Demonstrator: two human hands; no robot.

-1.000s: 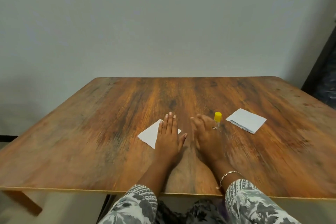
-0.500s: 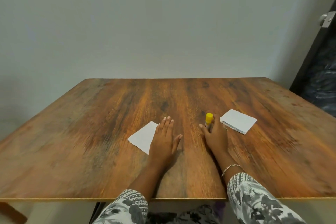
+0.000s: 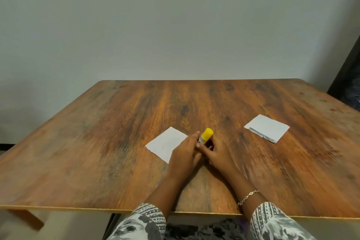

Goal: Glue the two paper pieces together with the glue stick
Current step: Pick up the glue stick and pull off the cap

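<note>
Two hands meet at the glue stick (image 3: 204, 138), which leans slightly off upright over the table (image 3: 97, 142), just right of the near paper piece (image 3: 165, 142) and well apart from the second paper piece (image 3: 266, 129) far to the right. Its base is hidden behind fingers, so contact with the wood cannot be confirmed. The yellow cap (image 3: 207, 132) is on and the papers lie separate; in my judgement the step in hand is uncapping, and the task has barely begun. To do it well, one hand should hold low on the barrel and leave the cap free, the other should take the cap alone between thumb and forefinger, and the pull should run straight along the stick's axis, not sideways. The cap is best set down within reach but clear of both papers, so no glue strays. Right hand (image 3: 219, 155): fingers (image 3: 206, 147) are curled round the lower barrel, grasping it, and the forearm angles in from the right with a bracelet (image 3: 248, 198) at the wrist. Left hand (image 3: 184, 155): it lies across the near paper's right corner, fingers extended, forefinger tip against the barrel just below the cap. Whether it pinches the stick or merely touches it cannot be determined — the contact is blurred.
</note>
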